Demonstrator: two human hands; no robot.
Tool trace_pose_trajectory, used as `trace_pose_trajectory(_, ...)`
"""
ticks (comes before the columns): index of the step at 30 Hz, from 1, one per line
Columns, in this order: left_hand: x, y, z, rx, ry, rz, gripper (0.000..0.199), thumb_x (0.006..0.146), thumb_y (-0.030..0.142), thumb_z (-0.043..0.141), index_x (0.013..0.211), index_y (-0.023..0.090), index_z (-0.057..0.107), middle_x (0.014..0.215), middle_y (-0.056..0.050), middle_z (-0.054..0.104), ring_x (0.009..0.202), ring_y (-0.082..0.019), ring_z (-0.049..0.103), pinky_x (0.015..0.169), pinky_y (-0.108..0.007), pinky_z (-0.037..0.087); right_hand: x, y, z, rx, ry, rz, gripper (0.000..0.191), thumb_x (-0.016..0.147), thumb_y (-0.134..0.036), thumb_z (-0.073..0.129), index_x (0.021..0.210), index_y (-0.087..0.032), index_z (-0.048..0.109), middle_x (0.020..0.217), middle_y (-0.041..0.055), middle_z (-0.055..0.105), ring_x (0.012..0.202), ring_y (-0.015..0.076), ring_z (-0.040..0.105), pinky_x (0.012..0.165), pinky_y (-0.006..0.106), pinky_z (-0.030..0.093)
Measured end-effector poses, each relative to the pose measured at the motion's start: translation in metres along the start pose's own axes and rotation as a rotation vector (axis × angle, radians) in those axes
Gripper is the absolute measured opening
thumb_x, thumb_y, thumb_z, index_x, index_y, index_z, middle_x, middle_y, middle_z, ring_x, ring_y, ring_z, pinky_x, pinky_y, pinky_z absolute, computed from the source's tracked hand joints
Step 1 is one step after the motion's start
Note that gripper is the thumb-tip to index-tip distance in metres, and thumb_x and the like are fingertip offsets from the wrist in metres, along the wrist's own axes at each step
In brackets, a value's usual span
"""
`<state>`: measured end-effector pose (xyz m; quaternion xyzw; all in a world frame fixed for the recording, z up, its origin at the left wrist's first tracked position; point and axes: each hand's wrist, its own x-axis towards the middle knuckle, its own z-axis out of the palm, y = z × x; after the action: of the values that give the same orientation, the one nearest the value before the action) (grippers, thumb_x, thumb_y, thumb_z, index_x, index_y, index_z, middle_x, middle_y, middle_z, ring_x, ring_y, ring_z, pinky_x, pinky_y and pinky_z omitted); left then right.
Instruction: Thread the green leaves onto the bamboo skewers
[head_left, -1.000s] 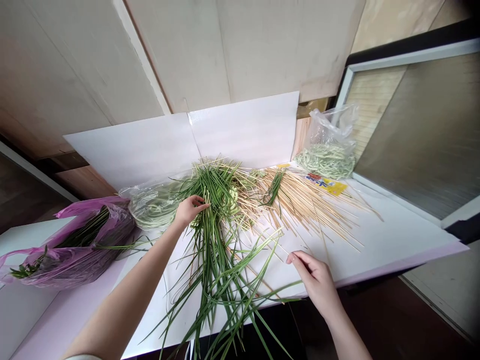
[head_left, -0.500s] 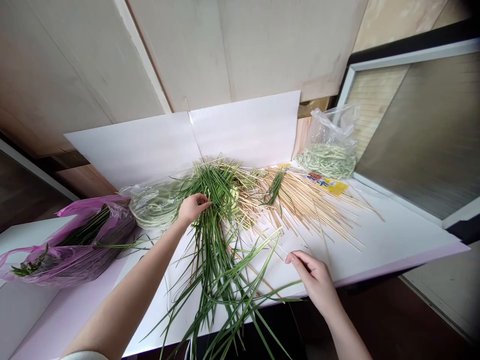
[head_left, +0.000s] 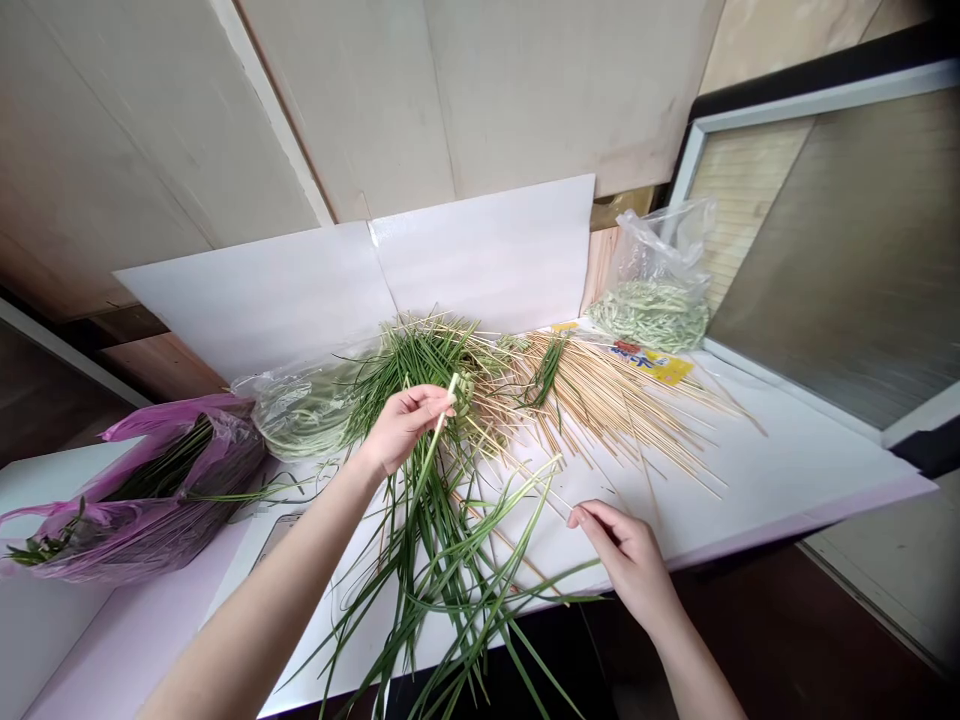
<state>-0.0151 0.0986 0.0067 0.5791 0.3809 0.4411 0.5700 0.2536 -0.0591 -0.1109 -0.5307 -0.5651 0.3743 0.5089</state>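
Note:
My left hand is closed in a pinch on a garlic chive, its pale end standing up past the fingertips. That hand hovers over a heap of long green garlic chives, whose leaves trail over the table's front edge. Lower right, my right hand grips a thin bamboo skewer between thumb and fingers. The skewer points up and left, and pale chive ends lie at or on it; whether they are pierced I cannot tell.
Many loose bamboo skewers fan out right of the heap. A clear bag with green strands stands at the back right, another clear bag lies left. A purple bag of greens sits far left. White boards lean behind.
My left hand has lifted off the heap and moved right with a chive pinched in it. The right hand stays nearly still with the skewer. The view has shifted slightly.

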Motion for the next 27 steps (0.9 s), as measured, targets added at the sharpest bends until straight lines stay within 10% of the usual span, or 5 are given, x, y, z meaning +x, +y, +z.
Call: trace_pose_trajectory(27, -0.014, -0.011, 0.022, -0.103, -0.023, -0.105, 0.018, 0.073, 0.029, 0.082, 0.079, 0.014, 0.075, 0.072, -0.001, 0.068, 0.061, -0.007, 0.057, 0.062, -0.019, 0.045, 0.000, -0.006, 0.001, -0.014, 0.032, -0.012, 0.033, 0.095, -0.044, 0.050, 0.078, -0.019, 0.064, 0.078, 0.0051, 0.064, 0.078, 0.0237, 0.061, 0.060, 0.027, 0.044)
